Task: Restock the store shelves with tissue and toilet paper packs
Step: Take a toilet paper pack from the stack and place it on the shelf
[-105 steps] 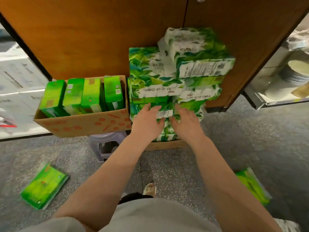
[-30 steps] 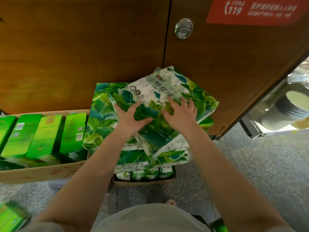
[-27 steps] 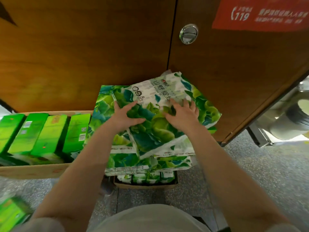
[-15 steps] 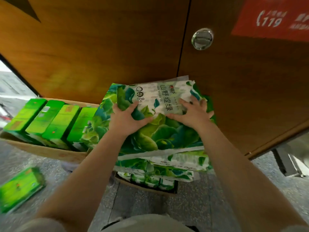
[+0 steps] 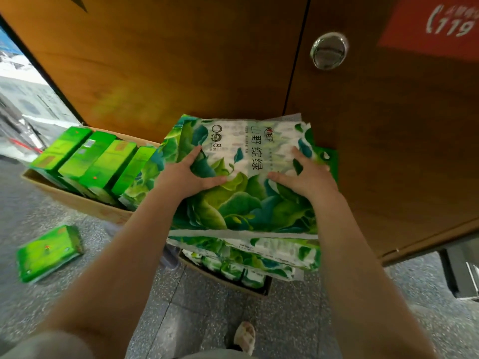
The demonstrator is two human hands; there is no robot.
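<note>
Two hands are on the top tissue pack (image 5: 241, 177), and from my remote seat I read them as pressing rather than lifting: my left hand (image 5: 186, 174) lies on its left part with the thumb stretched toward the middle and the fingers reaching up to the pack's left edge, while my right hand (image 5: 305, 174) rests on the right part, thumb pointing inward, fingers spread flat toward the far right edge. Neither hand curls around anything; both lie open on the wrapper. That pack rests flat, printed face up, at the top of a stack of similar leaf-printed packs (image 5: 246, 252), which sits in a low carton (image 5: 228, 281) on the speckled floor (image 5: 207, 320). Its long axis runs left to right across my view, and the printed characters read sideways, with the sealed crimped edge pointing away from me toward the wooden cabinet doors (image 5: 181, 60) just behind. A round metal pull (image 5: 329, 50) and a red sign (image 5: 435, 27) sit on the right door. Left of the stack, touching it, a cardboard box (image 5: 77, 200) holds bright green packs (image 5: 88, 161) standing on edge in a row. One more green pack (image 5: 49, 252) lies flat on the floor, well apart. A foot (image 5: 245, 335) shows below
</note>
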